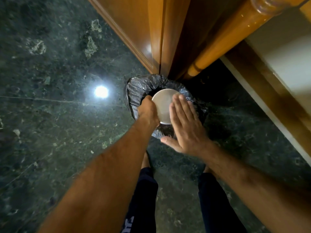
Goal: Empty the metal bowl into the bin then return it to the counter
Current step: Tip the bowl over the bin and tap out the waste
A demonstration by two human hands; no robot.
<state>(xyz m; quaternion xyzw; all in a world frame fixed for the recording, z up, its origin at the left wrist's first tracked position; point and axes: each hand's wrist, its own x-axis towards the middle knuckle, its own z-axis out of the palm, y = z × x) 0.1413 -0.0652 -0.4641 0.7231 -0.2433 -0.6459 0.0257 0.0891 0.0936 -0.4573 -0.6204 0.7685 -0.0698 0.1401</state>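
The left hand (pixel 148 110) pinches the upturned metal bowl (pixel 162 106) directly over the bin (pixel 136 91), while the spread right hand (pixel 185 125) lies flat on its base.

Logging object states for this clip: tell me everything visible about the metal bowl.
The metal bowl is round, dull silver, and turned upside down, its flat base facing the camera. It sits over the mouth of the bin lined with a black bag. The left hand grips its left rim; the right hand lies flat on its base. Its contents are hidden.
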